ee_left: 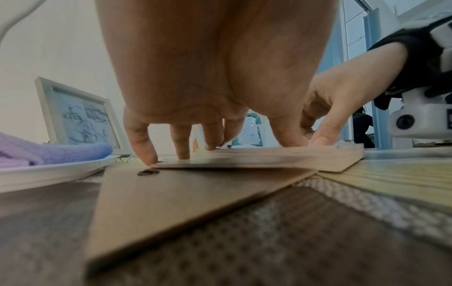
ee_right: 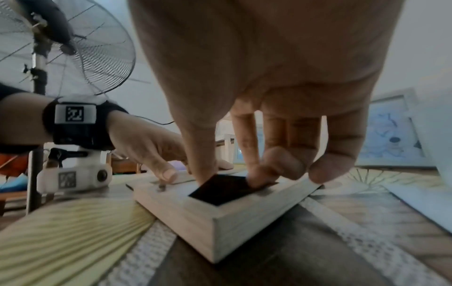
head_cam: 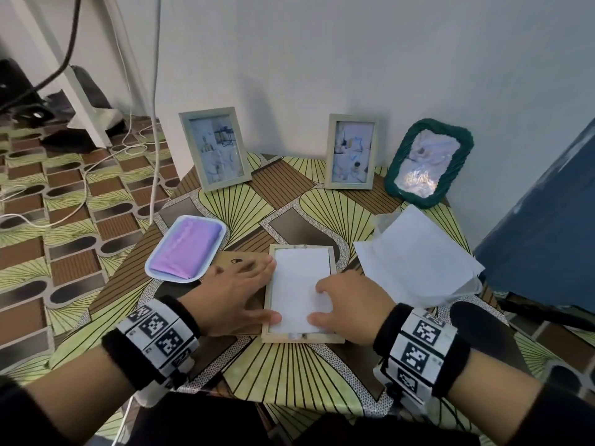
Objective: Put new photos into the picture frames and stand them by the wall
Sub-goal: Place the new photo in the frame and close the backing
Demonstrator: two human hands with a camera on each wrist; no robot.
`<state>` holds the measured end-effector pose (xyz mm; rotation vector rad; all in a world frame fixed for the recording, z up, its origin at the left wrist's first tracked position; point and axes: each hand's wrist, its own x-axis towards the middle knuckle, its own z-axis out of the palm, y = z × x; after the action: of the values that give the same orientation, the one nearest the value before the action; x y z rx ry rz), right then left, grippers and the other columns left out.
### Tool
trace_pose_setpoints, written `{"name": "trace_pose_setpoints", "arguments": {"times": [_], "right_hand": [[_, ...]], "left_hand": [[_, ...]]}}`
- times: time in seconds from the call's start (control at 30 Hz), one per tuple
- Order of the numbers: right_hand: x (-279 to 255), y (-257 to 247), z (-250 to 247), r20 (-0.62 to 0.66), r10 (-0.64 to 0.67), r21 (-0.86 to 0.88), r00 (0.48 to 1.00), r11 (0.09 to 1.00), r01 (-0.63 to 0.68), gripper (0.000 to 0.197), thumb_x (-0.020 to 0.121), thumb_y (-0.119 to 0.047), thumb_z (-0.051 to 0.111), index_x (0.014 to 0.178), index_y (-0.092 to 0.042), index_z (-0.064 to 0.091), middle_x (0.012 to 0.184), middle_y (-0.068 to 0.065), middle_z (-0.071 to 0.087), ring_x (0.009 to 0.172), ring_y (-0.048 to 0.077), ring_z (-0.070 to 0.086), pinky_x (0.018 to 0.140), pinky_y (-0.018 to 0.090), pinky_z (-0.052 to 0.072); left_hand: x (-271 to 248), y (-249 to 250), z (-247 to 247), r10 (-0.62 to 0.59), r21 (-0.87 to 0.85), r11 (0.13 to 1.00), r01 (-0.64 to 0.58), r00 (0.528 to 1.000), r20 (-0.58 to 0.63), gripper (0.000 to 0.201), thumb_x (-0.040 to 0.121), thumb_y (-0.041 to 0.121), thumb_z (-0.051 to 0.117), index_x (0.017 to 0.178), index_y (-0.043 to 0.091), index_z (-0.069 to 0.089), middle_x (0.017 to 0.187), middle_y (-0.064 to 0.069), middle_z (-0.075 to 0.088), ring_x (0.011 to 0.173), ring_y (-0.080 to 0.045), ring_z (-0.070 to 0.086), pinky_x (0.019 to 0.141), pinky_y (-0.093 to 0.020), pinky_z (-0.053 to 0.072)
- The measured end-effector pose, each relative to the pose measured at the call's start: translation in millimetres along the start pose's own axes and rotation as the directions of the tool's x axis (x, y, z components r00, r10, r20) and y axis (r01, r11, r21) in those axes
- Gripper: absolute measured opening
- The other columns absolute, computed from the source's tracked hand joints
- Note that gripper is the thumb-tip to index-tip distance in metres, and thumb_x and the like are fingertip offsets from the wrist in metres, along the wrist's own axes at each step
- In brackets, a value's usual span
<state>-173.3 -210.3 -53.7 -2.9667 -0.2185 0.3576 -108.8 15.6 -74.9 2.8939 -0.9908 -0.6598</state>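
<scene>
A light wooden frame lies face down in the middle of the table, with a white photo inside it, blank side up. My left hand lies flat with straight fingers. They rest on a brown backing board and the frame's left edge, and the thumb sits at the frame's near left corner. My right hand presses bent fingertips down on the photo, which looks dark in the right wrist view. The left wrist view shows the board under the frame.
Two pale frames and a green frame stand by the wall. A white tray with a purple cloth lies left of the board. Loose white sheets lie to the right, beside a blue object. Cables cross the floor on the left.
</scene>
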Motion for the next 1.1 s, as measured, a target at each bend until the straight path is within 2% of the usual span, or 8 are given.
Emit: {"name": "trace_pose_setpoints", "arguments": {"times": [0.13,0.23,0.3,0.37,0.5,0.83,1.0,1.1], "right_hand": [[5.9,7.7,0.1,-0.064,-0.170,-0.215,0.983,0.965,0.153,0.065,0.079,-0.070,0.053,0.128,-0.028,0.054,0.124,0.002,0.043,0.119,0.024,0.038,0.096,0.044,0.038],[18.6,19.5,5.6,0.015,-0.156,-0.201,0.988,0.967,0.156,0.095,0.077,-0.077,0.051,0.151,-0.024,0.022,0.159,0.005,0.012,0.147,0.025,0.009,0.116,0.051,0.022],[27.1,24.9,7.0,0.109,-0.146,-0.174,0.983,0.971,0.164,0.108,0.078,-0.078,0.050,0.155,-0.017,0.004,0.163,-0.001,-0.011,0.150,0.018,-0.007,0.120,0.053,0.010],[32.3,27.9,7.3,0.183,-0.149,-0.152,0.972,0.972,0.178,0.111,0.079,-0.078,0.047,0.155,-0.015,-0.003,0.162,-0.002,-0.019,0.150,0.016,-0.010,0.120,0.053,0.004],[34.4,29.8,7.8,0.233,-0.152,-0.200,0.960,0.959,0.200,0.109,0.081,-0.081,0.039,0.155,-0.014,-0.006,0.162,0.000,-0.017,0.150,0.016,-0.010,0.121,0.052,0.000],[33.8,18.2,5.5,0.205,-0.190,-0.223,0.960,0.946,0.234,0.105,0.084,-0.072,0.041,0.154,-0.006,-0.001,0.163,0.010,-0.009,0.151,0.019,-0.003,0.120,0.042,0.000],[29.0,20.7,10.1,0.186,-0.186,-0.225,0.965,0.948,0.226,0.102,0.086,-0.072,0.036,0.154,-0.008,-0.004,0.163,0.008,-0.014,0.150,0.018,-0.006,0.122,0.045,0.004],[27.1,19.7,10.2,0.141,-0.192,-0.216,0.971,0.951,0.219,0.099,0.085,-0.072,0.038,0.154,-0.010,0.002,0.164,0.008,-0.007,0.151,0.019,-0.001,0.122,0.046,0.008]], "left_hand": [[0.2,0.6,-0.8,0.007,0.013,1.000,-0.007,1.000,-0.018,0.100,0.083,0.079,0.037,0.154,0.031,-0.015,0.154,0.022,-0.019,0.150,-0.007,-0.005,0.118,-0.056,0.012],[0.7,0.2,-1.2,0.012,0.024,1.000,-0.012,1.000,-0.024,0.101,0.082,0.080,0.036,0.155,0.030,-0.014,0.160,0.019,-0.015,0.150,-0.006,-0.005,0.118,-0.056,0.013],[1.1,-0.2,-0.4,0.016,0.035,0.999,-0.015,0.999,-0.030,0.101,0.082,0.080,0.035,0.155,0.030,-0.014,0.160,0.018,-0.015,0.150,-0.007,-0.004,0.118,-0.055,0.014],[1.5,-0.5,0.4,0.018,0.045,0.999,-0.017,0.999,-0.033,0.100,0.083,0.080,0.035,0.154,0.030,-0.015,0.159,0.018,-0.016,0.150,-0.007,-0.004,0.117,-0.054,0.015],[2.8,-2.0,0.8,0.020,0.048,0.999,-0.019,0.999,-0.028,0.100,0.082,0.081,0.033,0.154,0.031,-0.015,0.152,0.023,-0.022,0.150,-0.007,-0.004,0.117,-0.055,0.015],[3.0,-1.1,-0.3,0.015,0.062,0.998,-0.013,0.999,-0.033,0.100,0.081,0.081,0.033,0.156,0.031,-0.010,0.161,0.017,-0.013,0.150,-0.006,-0.004,0.117,-0.052,0.015],[2.0,-0.5,-0.7,0.017,0.066,0.998,-0.014,0.999,-0.035,0.099,0.082,0.081,0.033,0.156,0.031,-0.009,0.161,0.017,-0.012,0.150,-0.007,-0.003,0.117,-0.053,0.016],[1.4,-0.5,0.6,0.015,0.078,0.997,-0.012,0.999,-0.038,0.098,0.083,0.080,0.033,0.156,0.031,-0.010,0.160,0.018,-0.014,0.150,-0.007,-0.003,0.117,-0.054,0.016]]}}
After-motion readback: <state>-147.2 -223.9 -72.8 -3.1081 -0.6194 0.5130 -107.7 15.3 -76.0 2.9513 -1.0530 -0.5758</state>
